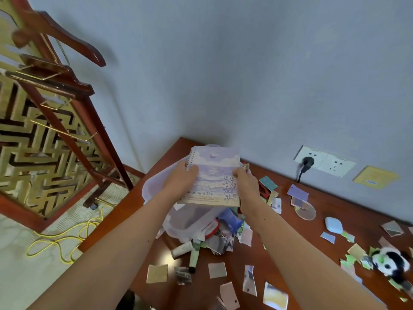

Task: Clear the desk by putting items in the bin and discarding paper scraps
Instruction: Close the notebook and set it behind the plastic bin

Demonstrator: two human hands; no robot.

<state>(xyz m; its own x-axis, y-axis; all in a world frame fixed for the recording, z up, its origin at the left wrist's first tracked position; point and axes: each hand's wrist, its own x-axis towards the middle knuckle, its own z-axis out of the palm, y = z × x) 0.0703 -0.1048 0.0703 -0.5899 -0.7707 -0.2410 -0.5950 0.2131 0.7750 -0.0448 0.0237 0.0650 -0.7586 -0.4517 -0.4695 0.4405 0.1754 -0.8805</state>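
- Above the clear bin [153, 186], a spiral notebook [214, 173] is held between both hands.
- The left hand [181, 180] grips its spiral edge; the right hand [246, 186] grips the opposite edge.
- Paper scraps [217, 270] lie scattered on the counter [348, 209] in front of the bin and to its right.

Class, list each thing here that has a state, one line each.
notebook: closed, held over the bin
left hand: grips the notebook's spiral edge
right hand: grips its opposite edge
bin: open at the top
plug: in the wall socket
paper scraps: scattered on the desk
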